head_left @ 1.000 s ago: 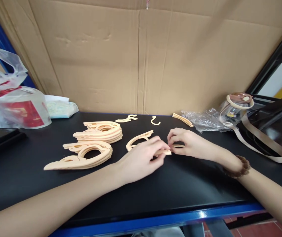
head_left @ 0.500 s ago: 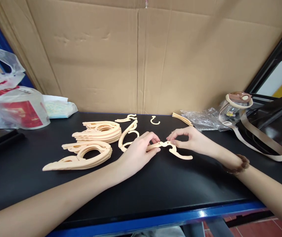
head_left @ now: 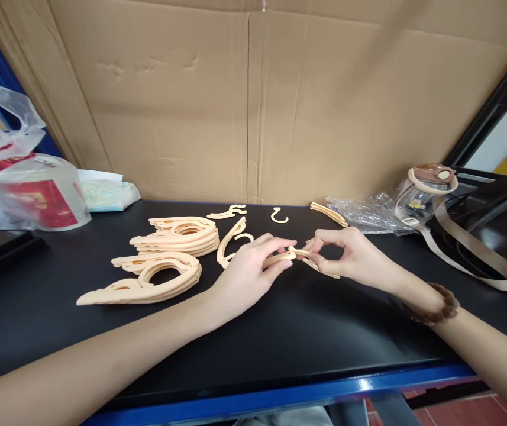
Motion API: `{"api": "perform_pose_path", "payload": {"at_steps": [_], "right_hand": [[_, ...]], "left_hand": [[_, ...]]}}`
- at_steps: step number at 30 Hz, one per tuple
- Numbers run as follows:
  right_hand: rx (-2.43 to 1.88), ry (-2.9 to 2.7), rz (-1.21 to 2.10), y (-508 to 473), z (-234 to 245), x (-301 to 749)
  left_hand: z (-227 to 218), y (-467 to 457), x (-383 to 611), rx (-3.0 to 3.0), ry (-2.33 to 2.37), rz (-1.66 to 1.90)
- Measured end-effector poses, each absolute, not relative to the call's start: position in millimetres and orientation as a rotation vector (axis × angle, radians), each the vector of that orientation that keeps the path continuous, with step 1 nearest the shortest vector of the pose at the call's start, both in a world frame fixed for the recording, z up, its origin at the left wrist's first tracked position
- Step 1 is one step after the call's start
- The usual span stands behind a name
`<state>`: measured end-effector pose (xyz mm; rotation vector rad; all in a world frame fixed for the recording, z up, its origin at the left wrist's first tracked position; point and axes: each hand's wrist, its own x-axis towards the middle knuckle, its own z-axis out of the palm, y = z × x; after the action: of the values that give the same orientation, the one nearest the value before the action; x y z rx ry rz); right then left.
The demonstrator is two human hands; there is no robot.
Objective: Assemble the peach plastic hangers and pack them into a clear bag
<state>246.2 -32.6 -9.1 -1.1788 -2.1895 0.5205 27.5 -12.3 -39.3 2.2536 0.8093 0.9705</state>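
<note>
Between the fingertips of my left hand point(head_left: 251, 263) is a beige plastic hanger arm point(head_left: 285, 257), its free end pointing right. My right hand point(head_left: 351, 254) pinches a curved beige hanger hook point(head_left: 325, 273), turned nearly edge-on. The hook's short end meets the arm's tip; whether they are joined I cannot tell. Beyond my left hand lies a folded hanger point(head_left: 231, 241), partly covered by that hand. To the left are two stacks of folded hangers, a back stack point(head_left: 177, 239) and a front stack point(head_left: 151, 291).
A single hook point(head_left: 278, 217) and several more hooks point(head_left: 229, 212) lie farther back. Thin arm pieces point(head_left: 329, 213) rest beside a clear plastic wrapper point(head_left: 362, 214). A strapped bottle point(head_left: 424, 192) stands right; a bagged tub point(head_left: 42, 192) and tissue pack point(head_left: 109, 192) stand left.
My right hand has turned the hook from lying flat to nearly edge-on and shifted slightly, its end now at the arm's tip. My left hand has barely moved.
</note>
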Motion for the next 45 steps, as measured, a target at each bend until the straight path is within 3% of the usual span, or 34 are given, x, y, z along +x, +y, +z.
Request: {"api": "perform_pose_path", "payload": {"at_steps": [9,23,37,45], "right_hand": [[-0.993,-2.057,0.976,-25.7,-8.8,245.7],[-1.034,-2.043,1.081,-23.2,-12.3,251.4],[-0.99,-2.448,0.784,-31.7,-10.9,248.0],[-1.078,-2.358,0.651,-28.6,-11.1,247.5]], "left_hand": [[-36.1,-13.5,26.0,2.336,0.786,0.979],[-36.5,-14.7,24.6,2.325,0.799,1.001],[-37.1,-13.0,26.5,2.212,0.869,0.779],[-34.7,-11.1,30.2,2.214,0.971,0.74]]}}
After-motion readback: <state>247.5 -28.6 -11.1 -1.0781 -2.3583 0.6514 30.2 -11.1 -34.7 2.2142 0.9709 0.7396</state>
